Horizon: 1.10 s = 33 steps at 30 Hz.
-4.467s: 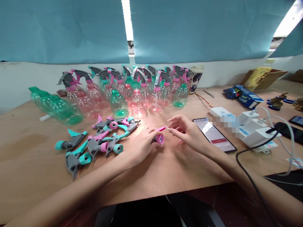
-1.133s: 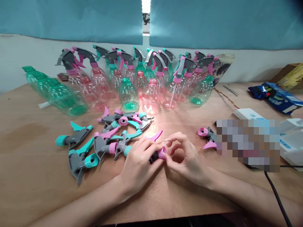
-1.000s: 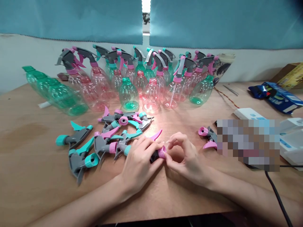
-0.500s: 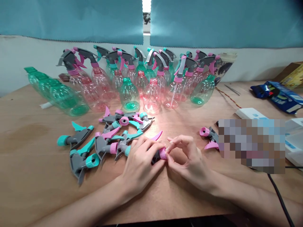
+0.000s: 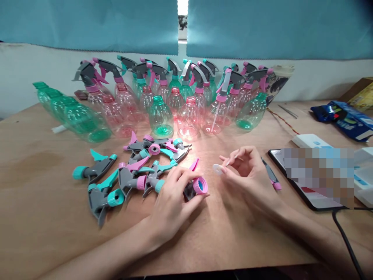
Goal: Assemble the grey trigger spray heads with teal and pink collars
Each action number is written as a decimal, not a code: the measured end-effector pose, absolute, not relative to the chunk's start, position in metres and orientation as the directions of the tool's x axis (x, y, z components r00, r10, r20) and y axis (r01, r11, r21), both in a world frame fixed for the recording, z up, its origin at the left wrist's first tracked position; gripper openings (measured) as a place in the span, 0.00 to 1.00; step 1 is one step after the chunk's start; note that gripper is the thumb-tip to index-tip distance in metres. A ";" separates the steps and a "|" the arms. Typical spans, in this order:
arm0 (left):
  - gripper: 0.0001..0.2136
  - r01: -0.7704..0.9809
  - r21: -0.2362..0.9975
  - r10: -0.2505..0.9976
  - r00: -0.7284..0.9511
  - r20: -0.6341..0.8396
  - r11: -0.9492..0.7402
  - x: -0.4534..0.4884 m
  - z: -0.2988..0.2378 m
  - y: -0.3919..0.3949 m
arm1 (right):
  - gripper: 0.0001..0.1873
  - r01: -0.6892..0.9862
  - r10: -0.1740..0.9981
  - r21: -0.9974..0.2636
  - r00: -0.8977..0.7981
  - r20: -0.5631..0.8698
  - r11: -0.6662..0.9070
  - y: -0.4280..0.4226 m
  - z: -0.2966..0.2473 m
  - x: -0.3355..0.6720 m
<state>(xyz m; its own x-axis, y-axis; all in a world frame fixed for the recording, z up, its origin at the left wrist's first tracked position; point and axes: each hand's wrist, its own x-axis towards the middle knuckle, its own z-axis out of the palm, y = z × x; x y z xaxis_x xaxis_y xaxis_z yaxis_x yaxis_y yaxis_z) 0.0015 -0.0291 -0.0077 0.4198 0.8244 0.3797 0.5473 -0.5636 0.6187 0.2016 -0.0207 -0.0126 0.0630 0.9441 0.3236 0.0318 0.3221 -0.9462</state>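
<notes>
My left hand (image 5: 171, 202) is closed around a grey and pink trigger spray head (image 5: 200, 186), its pink collar facing right with blue showing inside. Between thumb and finger of my right hand (image 5: 247, 175) is a small white ring-shaped washer (image 5: 217, 169), a short way right of the collar. Several loose grey spray heads (image 5: 128, 181) with pink or turquoise triggers lie in a heap left of my hands. Partly hidden behind my right hand is another spray head (image 5: 274, 181) with pink parts.
Rows of clear green and pink bottles (image 5: 189, 120) stand along the back, many topped with spray heads. At right lie a tablet-like device (image 5: 305, 194) with a blurred screen, white power strips (image 5: 311, 140), a black cable (image 5: 344, 233) and a blue packet (image 5: 346, 118).
My right hand has moved away from the pink collar, up and to the right, with a white washer now visible in its fingers. The collar has turned to show its opening.
</notes>
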 end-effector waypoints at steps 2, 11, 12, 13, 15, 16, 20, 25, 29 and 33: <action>0.09 0.525 0.657 0.838 0.408 0.363 -0.541 0.001 -0.006 -0.029 | 0.18 -0.100 0.978 -0.973 0.017 0.206 0.207 -0.019 -0.009 0.203; 0.13 0.437 0.738 0.845 0.409 0.345 -0.514 0.005 -0.005 -0.029 | 0.19 -0.207 0.963 -0.973 -0.223 0.151 0.105 -0.028 0.002 0.196; 0.14 0.428 0.742 0.843 0.406 0.353 -0.516 0.005 -0.006 -0.029 | 0.19 -0.205 0.956 -0.971 -0.240 0.172 0.123 -0.030 0.001 0.195; 0.14 0.419 0.743 0.840 0.405 0.362 -0.522 0.005 -0.006 -0.030 | 0.18 -0.202 0.947 -0.968 -0.252 0.197 0.148 -0.031 0.000 0.194; 0.15 0.410 0.735 0.829 0.411 0.380 -0.540 0.005 -0.007 -0.030 | 0.17 -0.174 0.930 -0.959 -0.255 0.264 0.224 -0.033 -0.004 0.193; 0.16 0.410 0.733 0.827 0.414 0.380 -0.542 0.004 -0.007 -0.031 | 0.16 -0.142 0.920 -0.951 -0.248 0.302 0.274 -0.034 -0.007 0.193; 0.16 0.423 0.753 0.847 0.416 0.332 -0.503 0.002 -0.008 -0.030 | 0.14 0.109 0.852 -0.853 -0.198 0.484 0.510 -0.035 -0.015 0.196; 0.16 0.408 0.747 0.833 0.428 0.352 -0.525 0.002 -0.009 -0.029 | 0.16 0.263 0.769 -0.723 -0.203 0.606 0.639 -0.034 -0.016 0.201; 0.15 0.378 0.723 0.795 0.459 0.396 -0.579 0.002 -0.007 -0.029 | 0.19 0.250 0.733 -0.691 -0.297 0.611 0.678 -0.037 -0.012 0.201; 0.14 0.323 0.674 0.726 0.495 0.478 -0.665 0.003 -0.006 -0.029 | 0.21 0.276 0.609 -0.544 -0.412 0.677 0.792 -0.038 -0.012 0.198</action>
<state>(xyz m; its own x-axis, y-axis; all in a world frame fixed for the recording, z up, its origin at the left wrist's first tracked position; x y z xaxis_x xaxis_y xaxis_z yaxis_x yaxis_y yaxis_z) 0.0035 -0.0286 -0.0059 0.4947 0.7255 0.4784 0.3232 -0.6646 0.6737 0.1983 -0.0384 -0.0124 -0.4124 0.6092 0.6773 0.2764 0.7921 -0.5442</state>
